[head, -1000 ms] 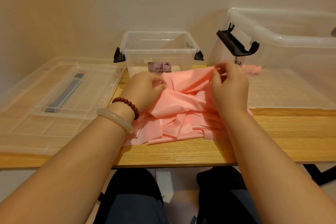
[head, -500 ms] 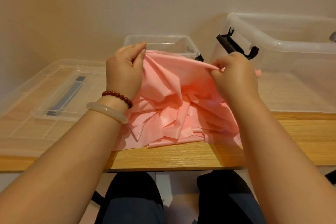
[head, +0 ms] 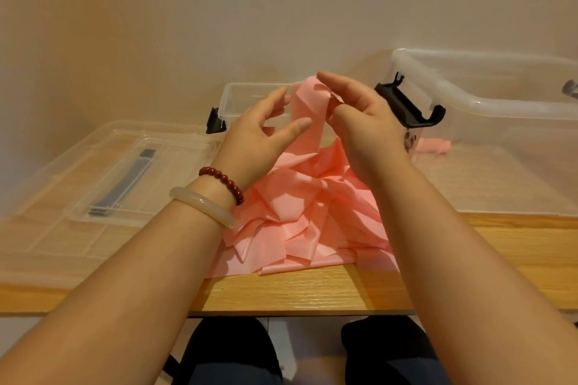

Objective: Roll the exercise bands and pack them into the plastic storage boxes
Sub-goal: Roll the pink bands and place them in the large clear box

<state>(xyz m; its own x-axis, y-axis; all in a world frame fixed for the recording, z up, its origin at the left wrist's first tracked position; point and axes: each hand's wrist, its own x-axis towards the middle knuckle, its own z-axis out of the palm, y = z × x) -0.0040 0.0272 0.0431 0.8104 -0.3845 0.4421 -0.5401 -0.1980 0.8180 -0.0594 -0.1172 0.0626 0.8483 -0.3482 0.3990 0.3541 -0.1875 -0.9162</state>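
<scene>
A heap of pink exercise bands [head: 300, 212] lies crumpled on the wooden table in front of me. One band end [head: 308, 109] is lifted above the heap. My right hand [head: 359, 122] pinches that raised end between thumb and fingers. My left hand [head: 259, 134] hovers just left of the strip with fingers spread and relaxed, its thumb tip touching the band. A small clear storage box [head: 240, 97] stands behind the hands. A large clear storage box [head: 488, 103] sits at the right, with a rolled pink band [head: 433, 145] inside it.
A clear plastic lid [head: 103, 184] with a grey handle lies flat at the left of the table. The large box has a black latch [head: 409, 106] sticking out close to my right hand. The wall is right behind the boxes. The table's front edge [head: 297, 306] is near my lap.
My left hand has let go of the band's edge and opened. My right hand has lifted one band end higher above the heap, so the spread sheet has dropped into a narrow strip.
</scene>
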